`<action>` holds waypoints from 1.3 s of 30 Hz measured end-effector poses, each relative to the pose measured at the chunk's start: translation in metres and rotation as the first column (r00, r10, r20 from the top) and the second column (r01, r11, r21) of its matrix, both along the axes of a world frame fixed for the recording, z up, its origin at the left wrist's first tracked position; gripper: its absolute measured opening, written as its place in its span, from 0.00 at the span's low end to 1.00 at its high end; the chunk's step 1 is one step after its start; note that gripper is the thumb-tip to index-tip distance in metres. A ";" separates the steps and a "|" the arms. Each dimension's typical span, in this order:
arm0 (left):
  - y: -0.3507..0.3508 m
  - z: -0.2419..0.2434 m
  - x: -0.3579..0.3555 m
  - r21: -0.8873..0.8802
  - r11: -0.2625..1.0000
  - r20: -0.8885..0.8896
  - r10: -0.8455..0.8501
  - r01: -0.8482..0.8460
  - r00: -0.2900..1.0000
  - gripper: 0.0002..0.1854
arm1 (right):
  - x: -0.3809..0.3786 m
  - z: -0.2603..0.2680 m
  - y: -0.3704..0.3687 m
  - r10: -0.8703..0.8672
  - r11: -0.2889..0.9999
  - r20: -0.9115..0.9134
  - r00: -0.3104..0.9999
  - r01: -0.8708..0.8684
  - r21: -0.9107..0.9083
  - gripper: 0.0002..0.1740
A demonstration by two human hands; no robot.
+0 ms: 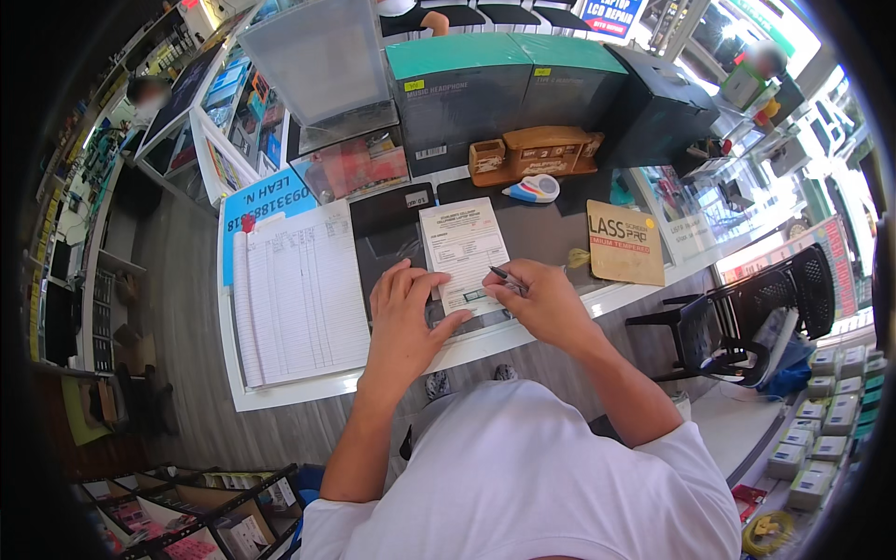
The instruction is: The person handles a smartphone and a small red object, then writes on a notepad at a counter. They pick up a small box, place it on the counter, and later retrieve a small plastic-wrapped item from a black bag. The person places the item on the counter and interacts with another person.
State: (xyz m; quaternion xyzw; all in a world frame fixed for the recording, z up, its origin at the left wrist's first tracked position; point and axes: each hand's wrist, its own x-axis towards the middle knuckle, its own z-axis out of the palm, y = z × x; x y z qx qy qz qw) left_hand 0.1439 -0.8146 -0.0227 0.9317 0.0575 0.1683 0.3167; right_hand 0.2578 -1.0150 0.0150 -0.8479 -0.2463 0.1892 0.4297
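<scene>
A pad of printed forms (467, 245) lies on the glass-topped counter in front of me. My right hand (535, 297) grips a pen (505, 275) over the pad's lower right side, its dark end pointing up and left. My left hand (413, 308) rests at the pad's lower left, thumb and index finger spread along its edge, holding nothing. Left of that hand lies an open ruled notebook (308, 301) with handwritten columns at its top. A brown tempered-glass packet (625, 243) lies to the right of my right hand.
Behind the pad are a correction tape dispenser (532, 189), a carved wooden desk calendar (549, 154) and large headphone boxes (462, 98). A clear plastic bin (318, 63) stands at back left. A black chair (742, 322) is at right, shelving (203, 511) at lower left. Other people are farther off.
</scene>
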 end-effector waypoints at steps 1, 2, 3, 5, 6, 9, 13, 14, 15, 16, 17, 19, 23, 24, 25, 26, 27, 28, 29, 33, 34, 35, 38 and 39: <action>0.000 0.000 0.000 0.000 1.000 0.005 -0.001 0.001 1.000 0.26 | 0.000 -0.002 0.001 0.022 1.000 0.020 1.000 -0.022 -0.010 0.14; 0.000 0.000 -0.001 0.000 1.000 0.001 0.001 -0.001 1.000 0.26 | 0.001 -0.004 0.001 0.040 0.999 0.030 0.999 -0.039 -0.023 0.14; 0.000 0.000 -0.001 -0.002 1.000 0.023 -0.014 0.014 1.000 0.25 | 0.002 -0.005 0.000 0.052 0.998 0.034 0.998 -0.051 -0.020 0.14; -0.001 0.000 -0.002 -0.010 0.999 0.055 -0.036 0.036 0.998 0.23 | 0.005 -0.007 -0.002 0.069 0.998 0.034 0.997 -0.069 -0.006 0.15; -0.002 0.000 -0.002 0.000 0.999 0.071 -0.038 0.039 0.997 0.21 | 0.006 -0.007 -0.003 0.075 0.997 0.041 0.996 -0.074 -0.024 0.14; -0.005 -0.001 0.001 0.015 0.999 0.127 -0.047 0.045 0.991 0.16 | 0.010 -0.009 -0.004 0.110 0.993 0.098 0.989 -0.106 -0.044 0.13; -0.009 -0.004 0.007 0.037 0.997 0.148 -0.068 0.064 0.987 0.10 | 0.010 -0.012 -0.005 0.134 0.988 0.164 0.977 -0.120 -0.093 0.12; -0.009 -0.004 0.008 0.049 0.996 0.143 -0.074 0.068 0.987 0.09 | 0.010 -0.013 -0.005 0.133 0.988 0.171 0.976 -0.116 -0.104 0.11; -0.009 -0.005 0.008 0.066 0.996 0.139 -0.076 0.068 0.987 0.09 | 0.010 -0.014 -0.005 0.130 0.989 0.175 0.976 -0.114 -0.099 0.11; -0.009 -0.005 0.009 0.082 0.994 0.133 -0.080 0.069 0.988 0.08 | 0.010 -0.015 -0.005 0.127 0.989 0.178 0.976 -0.111 -0.094 0.10; -0.009 -0.005 0.009 0.099 0.993 0.134 -0.082 0.069 0.988 0.08 | 0.010 -0.015 -0.005 0.126 0.991 0.187 0.974 -0.114 -0.071 0.10; -0.009 -0.006 0.010 0.109 0.992 0.131 -0.083 0.069 0.988 0.08 | 0.010 -0.016 -0.006 0.130 0.989 0.202 0.971 -0.114 -0.091 0.10; -0.009 -0.007 0.010 0.115 0.991 0.127 -0.081 0.066 0.989 0.08 | 0.008 -0.018 -0.009 0.149 0.987 0.259 0.954 -0.127 -0.101 0.09; -0.009 -0.008 0.010 0.114 0.991 0.128 -0.079 0.065 0.989 0.08 | 0.007 -0.017 -0.010 0.151 0.987 0.259 0.954 -0.131 -0.095 0.10; -0.009 -0.008 0.010 0.110 0.992 0.131 -0.077 0.063 0.988 0.08 | 0.007 -0.017 -0.011 0.153 0.987 0.256 0.954 -0.136 -0.085 0.10; -0.009 -0.007 0.009 0.106 0.993 0.134 -0.075 0.061 0.988 0.09 | 0.007 -0.017 -0.012 0.155 0.987 0.253 0.955 -0.141 -0.074 0.11; -0.009 -0.007 0.009 0.094 0.994 0.135 -0.075 0.062 0.988 0.09 | 0.007 -0.016 -0.014 0.162 0.986 0.231 0.959 -0.150 -0.069 0.11; -0.009 -0.007 0.009 0.082 0.995 0.136 -0.075 0.065 0.988 0.09 | 0.008 -0.015 -0.016 0.168 0.985 0.210 0.963 -0.158 -0.065 0.12; -0.009 -0.006 0.009 0.066 0.996 0.144 -0.077 0.068 0.987 0.09 | 0.008 -0.014 -0.017 0.174 0.985 0.201 0.964 -0.169 -0.041 0.13; -0.010 -0.005 0.009 0.062 0.996 0.134 -0.076 0.068 0.988 0.10 | 0.010 -0.013 -0.017 0.182 0.982 0.215 0.960 -0.164 -0.095 0.13; -0.010 -0.005 0.009 0.059 0.996 0.133 -0.079 0.072 0.988 0.10 | 0.010 -0.013 -0.017 0.184 0.981 0.226 0.957 -0.165 -0.102 0.13; -0.010 -0.005 0.009 0.055 0.996 0.133 -0.081 0.075 0.988 0.10 | 0.010 -0.013 -0.016 0.183 0.981 0.233 0.955 -0.162 -0.109 0.12; -0.009 -0.005 0.010 0.052 0.995 0.138 -0.090 0.083 0.986 0.10 | 0.008 -0.012 -0.016 0.168 0.982 0.222 0.961 -0.144 -0.118 0.12; -0.009 -0.005 0.010 0.054 0.995 0.134 -0.093 0.087 0.987 0.10 | 0.007 -0.011 -0.016 0.163 0.983 0.216 0.963 -0.141 -0.114 0.12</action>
